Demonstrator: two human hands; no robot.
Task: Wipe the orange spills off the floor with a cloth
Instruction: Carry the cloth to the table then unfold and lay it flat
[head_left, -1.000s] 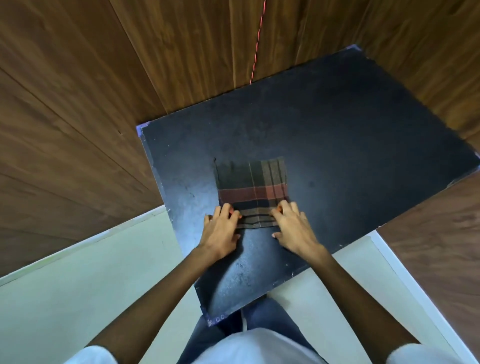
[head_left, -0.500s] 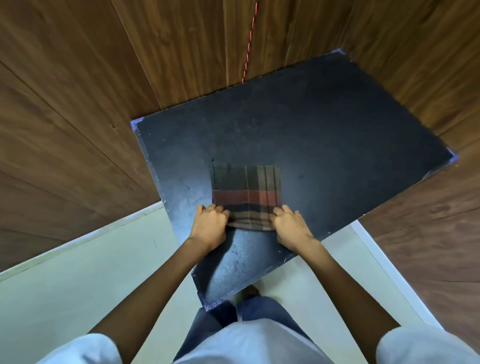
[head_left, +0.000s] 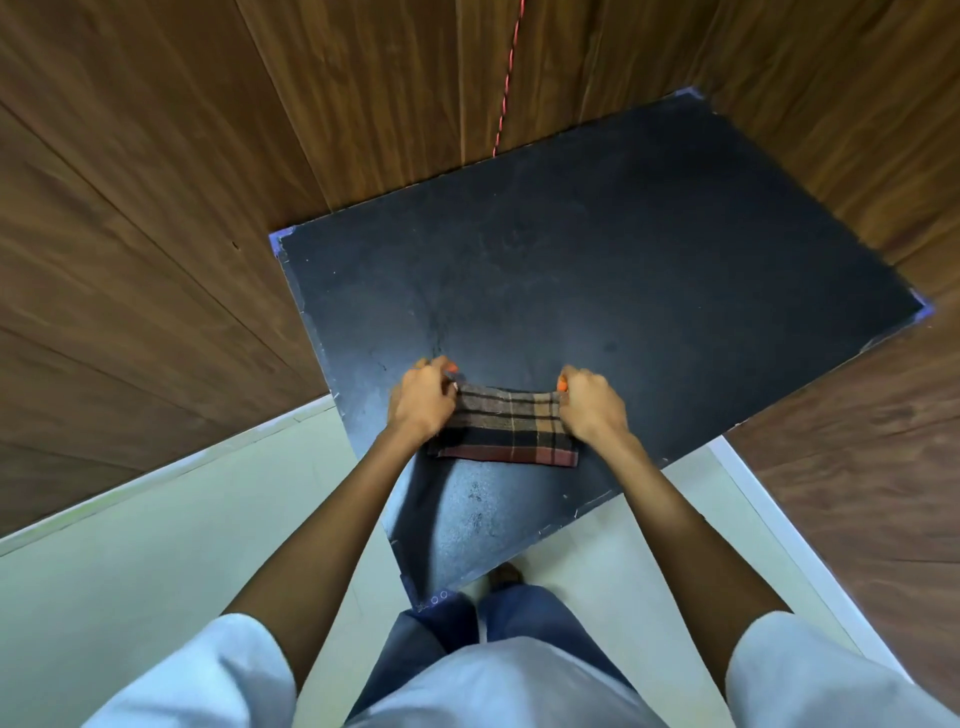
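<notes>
A brown, red and black plaid cloth (head_left: 506, 428) lies folded into a narrow band on the black floor panel (head_left: 649, 270). My left hand (head_left: 423, 397) pinches the cloth's far left corner and my right hand (head_left: 589, 402) pinches its far right corner, both with fingers curled. The upper fold is lifted a little between them. Orange shows at the fingertips of both hands. No orange spill shows on the black panel around the cloth.
Wooden walls (head_left: 156, 260) close in on the left, back and right. A red cord (head_left: 506, 83) hangs down the back wall. Pale floor (head_left: 156, 561) lies in front, with my foot (head_left: 504, 574) at the panel's near corner.
The cloth lay open and flat with both hands on its near edge; now it is folded in half toward me, and both hands pinch the far corners of the folded band.
</notes>
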